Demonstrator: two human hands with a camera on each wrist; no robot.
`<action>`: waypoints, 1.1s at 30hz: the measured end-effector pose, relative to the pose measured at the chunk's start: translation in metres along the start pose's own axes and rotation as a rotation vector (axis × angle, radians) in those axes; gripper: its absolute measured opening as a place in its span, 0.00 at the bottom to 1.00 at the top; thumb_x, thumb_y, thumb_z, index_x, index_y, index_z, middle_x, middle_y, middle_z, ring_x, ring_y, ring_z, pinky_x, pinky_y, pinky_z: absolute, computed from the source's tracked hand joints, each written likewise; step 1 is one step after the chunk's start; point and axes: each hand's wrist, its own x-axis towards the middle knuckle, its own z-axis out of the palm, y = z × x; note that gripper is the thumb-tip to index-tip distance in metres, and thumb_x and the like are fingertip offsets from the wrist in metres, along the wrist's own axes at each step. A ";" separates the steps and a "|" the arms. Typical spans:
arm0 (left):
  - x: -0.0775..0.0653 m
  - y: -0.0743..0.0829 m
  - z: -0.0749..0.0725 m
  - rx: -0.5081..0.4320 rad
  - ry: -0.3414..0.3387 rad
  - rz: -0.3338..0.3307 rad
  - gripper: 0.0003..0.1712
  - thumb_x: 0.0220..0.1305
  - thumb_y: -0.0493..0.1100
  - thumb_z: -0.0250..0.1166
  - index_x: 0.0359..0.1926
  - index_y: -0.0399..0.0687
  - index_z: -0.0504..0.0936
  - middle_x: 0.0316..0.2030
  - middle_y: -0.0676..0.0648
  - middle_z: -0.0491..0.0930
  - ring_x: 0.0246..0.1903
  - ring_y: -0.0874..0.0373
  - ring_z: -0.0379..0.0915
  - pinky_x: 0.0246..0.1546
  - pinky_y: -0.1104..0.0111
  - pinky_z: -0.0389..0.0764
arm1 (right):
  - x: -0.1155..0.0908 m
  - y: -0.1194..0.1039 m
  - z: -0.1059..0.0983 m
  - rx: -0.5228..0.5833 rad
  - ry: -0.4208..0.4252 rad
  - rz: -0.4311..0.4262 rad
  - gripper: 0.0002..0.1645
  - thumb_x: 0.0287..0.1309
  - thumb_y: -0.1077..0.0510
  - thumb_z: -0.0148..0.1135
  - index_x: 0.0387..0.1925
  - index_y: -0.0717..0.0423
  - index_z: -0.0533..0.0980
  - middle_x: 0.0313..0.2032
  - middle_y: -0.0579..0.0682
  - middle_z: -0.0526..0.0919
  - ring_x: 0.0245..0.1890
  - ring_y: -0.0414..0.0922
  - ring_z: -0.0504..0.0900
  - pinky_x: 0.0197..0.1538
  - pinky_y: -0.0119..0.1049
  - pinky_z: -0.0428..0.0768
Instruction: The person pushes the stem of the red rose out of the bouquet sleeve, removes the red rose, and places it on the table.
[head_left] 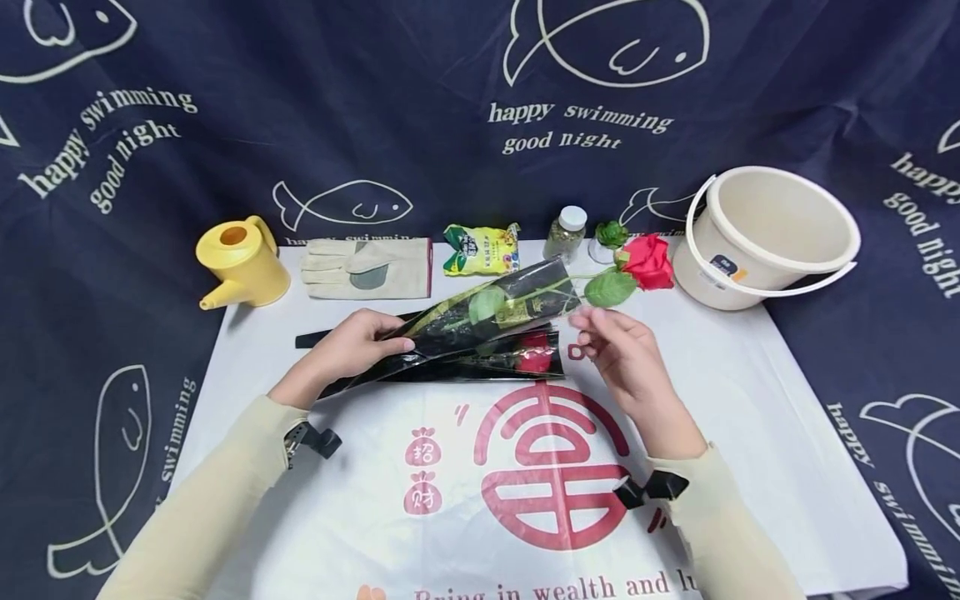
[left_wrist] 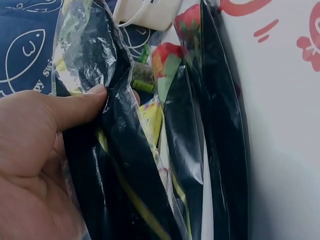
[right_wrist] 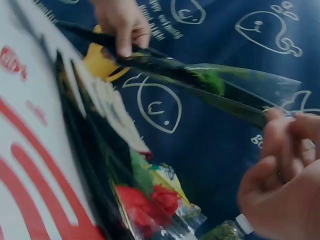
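My left hand [head_left: 360, 346] grips a black and clear flower sleeve [head_left: 442, 321], thumb on top, as the left wrist view also shows. A green leaf [right_wrist: 210, 80] shows inside it. From its mouth a stem runs to a red rose [head_left: 648, 262] with a leaf, near the bucket. With curled fingers, my right hand [head_left: 630, 354] pinches the clear edge at the sleeve's mouth. Below the held sleeve, wrapped roses lie on the table; one red bloom [head_left: 535, 353] shows through the film. Two blooms, a nearer rose [left_wrist: 189, 24] and another rose [left_wrist: 166, 56], appear in the left wrist view.
Along the back stand a yellow watering can [head_left: 240, 258], work gloves [head_left: 367, 268], a yellow-green packet [head_left: 482, 250], a white-capped jar [head_left: 565, 233], a small green plant [head_left: 611, 235] and a beige bucket [head_left: 742, 258]. A white printed cover [head_left: 360, 517] spreads over the table.
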 end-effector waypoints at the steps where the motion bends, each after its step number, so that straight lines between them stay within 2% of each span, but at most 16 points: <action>1: -0.001 -0.001 -0.001 -0.001 0.005 -0.003 0.06 0.63 0.49 0.63 0.32 0.55 0.82 0.19 0.50 0.71 0.17 0.60 0.58 0.24 0.66 0.65 | 0.000 -0.001 -0.001 0.090 -0.027 -0.026 0.14 0.66 0.59 0.54 0.45 0.65 0.79 0.38 0.54 0.84 0.30 0.43 0.78 0.35 0.33 0.74; 3: -0.004 -0.003 -0.004 0.002 0.011 -0.005 0.05 0.63 0.48 0.63 0.33 0.55 0.83 0.20 0.50 0.74 0.17 0.60 0.59 0.24 0.66 0.66 | 0.000 -0.002 -0.001 0.246 -0.079 -0.053 0.15 0.68 0.59 0.50 0.46 0.63 0.79 0.41 0.55 0.84 0.30 0.43 0.77 0.36 0.35 0.72; 5: -0.004 -0.003 -0.004 0.007 0.012 -0.009 0.05 0.63 0.48 0.63 0.34 0.55 0.83 0.21 0.50 0.76 0.18 0.60 0.61 0.25 0.66 0.67 | 0.000 -0.004 0.001 0.312 -0.069 -0.053 0.15 0.69 0.59 0.49 0.48 0.63 0.78 0.43 0.55 0.83 0.29 0.43 0.77 0.34 0.35 0.71; 8: -0.005 -0.004 -0.005 0.002 0.013 -0.014 0.05 0.63 0.48 0.63 0.34 0.56 0.83 0.20 0.48 0.75 0.17 0.60 0.60 0.23 0.66 0.66 | 0.004 -0.004 0.003 0.309 0.046 -0.019 0.17 0.67 0.60 0.53 0.53 0.64 0.75 0.46 0.55 0.81 0.29 0.42 0.77 0.32 0.33 0.71; 11: -0.006 -0.005 -0.004 -0.003 0.016 -0.010 0.05 0.63 0.49 0.63 0.33 0.57 0.83 0.17 0.48 0.70 0.16 0.61 0.57 0.21 0.67 0.65 | 0.010 -0.004 0.003 0.279 0.196 0.029 0.24 0.62 0.60 0.59 0.58 0.64 0.69 0.48 0.55 0.81 0.27 0.41 0.78 0.28 0.31 0.71; 14: -0.007 -0.006 -0.005 -0.007 0.015 0.003 0.06 0.62 0.50 0.63 0.33 0.56 0.83 0.16 0.52 0.67 0.16 0.61 0.57 0.22 0.67 0.65 | 0.016 -0.001 0.001 0.279 0.276 0.037 0.30 0.60 0.61 0.62 0.62 0.64 0.66 0.49 0.55 0.80 0.26 0.41 0.80 0.25 0.30 0.71; 16: -0.007 -0.006 -0.004 -0.004 0.014 0.010 0.06 0.62 0.49 0.63 0.32 0.55 0.83 0.15 0.54 0.65 0.16 0.61 0.56 0.22 0.67 0.64 | 0.019 0.002 0.000 0.272 0.302 0.029 0.29 0.58 0.61 0.63 0.60 0.64 0.68 0.47 0.54 0.81 0.25 0.41 0.80 0.24 0.30 0.71; 19: -0.008 -0.006 -0.004 -0.001 0.006 0.026 0.06 0.62 0.47 0.63 0.30 0.53 0.82 0.15 0.55 0.65 0.17 0.62 0.57 0.22 0.68 0.64 | 0.021 0.005 -0.001 0.252 0.329 0.036 0.22 0.56 0.61 0.65 0.52 0.63 0.75 0.41 0.53 0.84 0.23 0.40 0.80 0.23 0.29 0.71; 24: -0.007 -0.004 -0.002 0.005 -0.014 0.056 0.07 0.63 0.46 0.63 0.29 0.52 0.81 0.18 0.51 0.71 0.20 0.62 0.62 0.25 0.67 0.66 | 0.022 0.007 -0.002 0.230 0.356 0.038 0.11 0.55 0.60 0.66 0.39 0.61 0.79 0.33 0.52 0.84 0.21 0.40 0.79 0.21 0.29 0.70; 28: -0.006 -0.004 0.000 0.007 -0.022 0.062 0.07 0.63 0.47 0.63 0.30 0.53 0.82 0.21 0.48 0.76 0.21 0.62 0.65 0.26 0.67 0.68 | 0.020 0.007 -0.002 0.225 0.359 0.028 0.09 0.55 0.59 0.66 0.37 0.58 0.78 0.34 0.51 0.84 0.21 0.39 0.79 0.21 0.29 0.68; 33: -0.006 -0.003 0.002 0.007 -0.029 0.066 0.10 0.63 0.47 0.63 0.26 0.51 0.80 0.17 0.52 0.70 0.18 0.62 0.61 0.24 0.68 0.65 | 0.020 0.007 -0.002 0.235 0.360 0.020 0.07 0.55 0.60 0.66 0.35 0.57 0.78 0.35 0.50 0.84 0.20 0.39 0.77 0.20 0.29 0.67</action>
